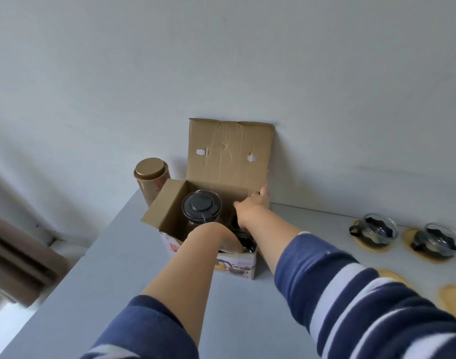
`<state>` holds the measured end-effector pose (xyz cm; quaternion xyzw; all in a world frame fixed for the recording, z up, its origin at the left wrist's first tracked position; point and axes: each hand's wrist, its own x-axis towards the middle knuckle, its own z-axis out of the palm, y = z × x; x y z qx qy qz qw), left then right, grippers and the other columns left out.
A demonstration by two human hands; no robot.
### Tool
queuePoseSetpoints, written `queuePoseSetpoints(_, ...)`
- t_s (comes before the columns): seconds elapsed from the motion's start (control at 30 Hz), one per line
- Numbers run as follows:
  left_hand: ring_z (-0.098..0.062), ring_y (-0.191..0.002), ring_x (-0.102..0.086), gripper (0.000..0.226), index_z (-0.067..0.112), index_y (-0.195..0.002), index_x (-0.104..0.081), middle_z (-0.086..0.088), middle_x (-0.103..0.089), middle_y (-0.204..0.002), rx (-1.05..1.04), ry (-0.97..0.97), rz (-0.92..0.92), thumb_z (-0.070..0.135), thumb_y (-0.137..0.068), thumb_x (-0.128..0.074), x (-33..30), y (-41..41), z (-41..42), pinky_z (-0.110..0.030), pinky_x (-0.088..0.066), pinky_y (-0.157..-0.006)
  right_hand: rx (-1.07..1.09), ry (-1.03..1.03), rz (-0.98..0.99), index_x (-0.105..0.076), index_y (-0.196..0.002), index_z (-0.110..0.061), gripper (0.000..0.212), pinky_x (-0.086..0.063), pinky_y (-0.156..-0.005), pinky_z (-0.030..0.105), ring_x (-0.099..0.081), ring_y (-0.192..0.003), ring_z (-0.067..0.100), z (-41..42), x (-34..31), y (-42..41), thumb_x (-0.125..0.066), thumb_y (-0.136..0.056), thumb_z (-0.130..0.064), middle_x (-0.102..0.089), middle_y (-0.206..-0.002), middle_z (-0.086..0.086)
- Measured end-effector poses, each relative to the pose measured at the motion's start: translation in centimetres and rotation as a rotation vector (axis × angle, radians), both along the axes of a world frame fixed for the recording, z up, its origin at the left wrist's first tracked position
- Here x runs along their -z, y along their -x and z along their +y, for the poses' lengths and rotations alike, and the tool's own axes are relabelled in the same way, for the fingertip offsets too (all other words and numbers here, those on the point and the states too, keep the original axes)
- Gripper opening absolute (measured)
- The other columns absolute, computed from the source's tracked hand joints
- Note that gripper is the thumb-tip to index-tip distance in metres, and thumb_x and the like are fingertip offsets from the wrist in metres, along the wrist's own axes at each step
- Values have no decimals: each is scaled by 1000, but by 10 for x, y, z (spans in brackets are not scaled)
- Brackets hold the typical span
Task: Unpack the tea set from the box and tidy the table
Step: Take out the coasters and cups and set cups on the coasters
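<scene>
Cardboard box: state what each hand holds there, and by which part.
The right hand grips the open brown cardboard box at its far right rim, below the raised lid flap. The left hand reaches inside the box; its fingers are hidden, so any hold cannot be told.

A gold cylindrical tin (151, 178) stands left of centre on the grey tabletop (113, 268), against a plain white wall (221, 60).

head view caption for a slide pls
Both hands reach into the open cardboard box holding a teapot; two glass cups already out.

Navy white-striped sleeves (351, 301), pushed-up cuffs, bare forearms
</scene>
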<state>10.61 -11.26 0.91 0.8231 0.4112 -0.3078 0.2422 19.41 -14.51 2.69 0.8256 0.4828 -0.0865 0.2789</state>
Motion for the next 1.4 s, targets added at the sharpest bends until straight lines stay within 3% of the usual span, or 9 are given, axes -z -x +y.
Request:
queuePoseSetpoints(0.2, -30, -131, -44, 76, 18, -143, -42, -5, -47, -144, 70, 121, 106, 53, -76, -48, 36, -20, 12, -44, -34, -112, 48, 36, -103, -37, -140, -31, 49, -10, -108, 52, -24, -139, 38, 4, 15, 6, -49, -93, -39, -51, -136, 10)
queuePoseSetpoints(0.37, -29, -131, -43, 80, 23, -140, -44, -6, -49, -141, 42, 45, 83, 55, -67, -36, 134, -44, 40, -47, -31, -113, 10, -113, -65, -35, -142, -29, 53, 2, -114, 57, -21, -141, 39, -5, 13, 5, -50, -92, -38, -51, -137, 14)
queuePoseSetpoints(0.57, -30, -133, -41, 57, 12, -140, -43, -10, -47, -141, -75, 59, 31, 43, -92, -44, 33, -17, -9, -44, -31, -114, -43, -412, 22, -40, -136, -22, 66, -5, -114, 56, -25, -135, 34, -28, -8, 4, -70, -77, -21, -41, -137, 16)
queuePoseSetpoints(0.73, -28, -129, -46, 52, 15, -138, -47, -8, -51, -135, -73, -66, 77, 34, -90, -52, 8, -14, -19, -39, -38, -108, 54, -594, 98, -29, -142, -27, 90, -19, -109, 57, -31, -132, 31, -49, -43, -9, -79, -67, -36, -39, -139, 12)
queuePoseSetpoints(0.87, -24, -93, -52, 34, 12, -123, -56, -6, -53, -101, 101, -377, 20, 23, -91, -59, -29, -22, -29, -31, -43, -81, 179, -705, 194, -25, -144, -30, 95, -33, -103, 52, -44, -124, 33, -75, -65, -27, -79, -66, -40, -39, -136, 12)
queuePoseSetpoints(0.97, -21, -85, -54, 31, 12, -115, -61, -4, -57, -93, 209, -506, -21, 24, -87, -65, -35, -28, -36, -30, -44, -75, 300, -761, 325, -32, -138, -30, 88, -47, -89, 43, -55, -106, 34, -102, -76, -41, -80, -64, -31, -37, -127, 10)
queuePoseSetpoints(1.07, -23, -99, -57, 32, 12, -120, -58, -5, -58, -101, 307, -491, 55, 16, -89, -56, -26, -30, -39, -31, -42, -81, 409, -820, 430, -32, -138, -27, 85, -49, -70, 31, -56, -86, 31, -130, -76, -57, -77, -65, -25, -33, -125, 10)
queuePoseSetpoints(1.23, -25, -117, -52, 36, 14, -128, -54, -5, -57, -124, 351, -532, 155, 15, -93, -49, -8, -37, -36, -35, -38, -99, 620, -841, 519, -30, -140, -29, 87, -50, -73, 30, -58, -94, 30, -181, -53, -80, -76, -66, -28, -32, -126, 10)
queuePoseSetpoints(1.4, -22, -101, -56, 27, 14, -114, -62, -1, -59, -98, 358, -452, 109, 18, -90, -51, -1, -38, -26, -34, -44, -96, 767, -854, 568, -32, -140, -26, 85, -40, -74, 26, -45, -91, 22, -224, -32, -92, -78, -68, -27, -28, -133, 11)
